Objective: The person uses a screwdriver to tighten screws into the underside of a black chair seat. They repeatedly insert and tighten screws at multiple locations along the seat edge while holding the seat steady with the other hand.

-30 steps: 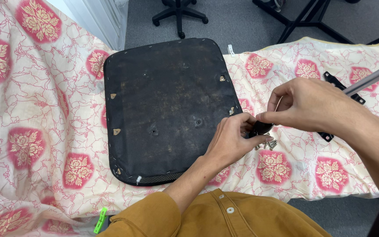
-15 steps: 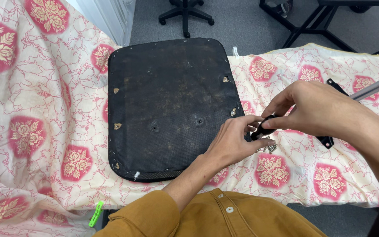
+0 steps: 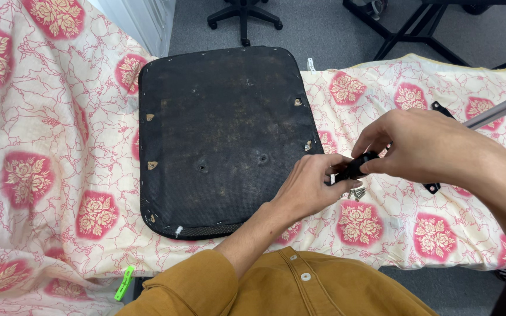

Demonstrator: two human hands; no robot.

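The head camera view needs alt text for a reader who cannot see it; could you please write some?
Two hands, left hand and right hand, together hold a small black part above a floral cloth. A black seat pad lies underside up to their left, with loose screws just below the part.

A mustard-yellow buttoned shirt, its left sleeve (image 3: 188, 287) rolled up, perhaps to the elbow; both forearms bare.

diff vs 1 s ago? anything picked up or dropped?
Nothing picked up or dropped. Both hands stay together over the floral cloth: left hand and right hand still pinch the small black part, barely shifted. Black seat panel, loose screws and metal tube lie as before.
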